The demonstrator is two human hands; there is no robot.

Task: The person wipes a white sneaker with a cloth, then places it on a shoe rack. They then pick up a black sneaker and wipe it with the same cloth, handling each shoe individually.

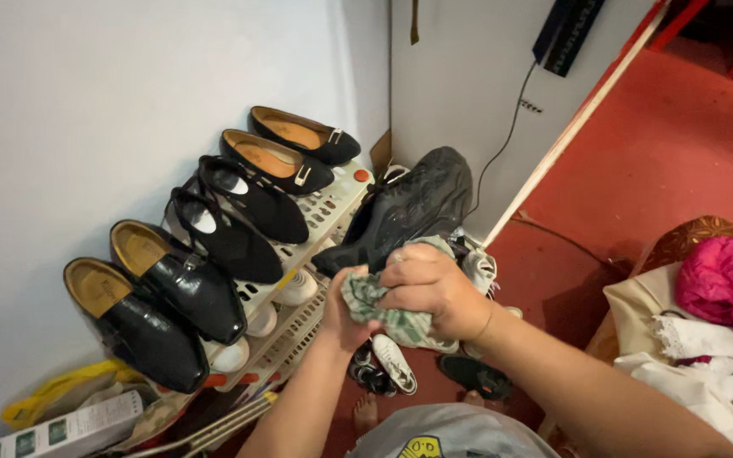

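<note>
My right hand [431, 287] presses a crumpled green patterned cloth [377, 309] against a large black shoe [405, 209]. The shoe is tilted, heel up toward the wall corner, toe down to the left. My left hand [341, 315] reaches up from below, mostly hidden behind the cloth, and seems to hold the shoe near its toe; the exact grip is hidden. Both hands are over the right end of a white plastic shoe rack [324, 210].
Three pairs of black shoes [201, 254] line the rack's top shelf by the white wall. White shoes sit on lower shelves. A pile of clothes [714, 322] lies at the right on the red floor. A cable runs down the wall. A yellow bag sits bottom left.
</note>
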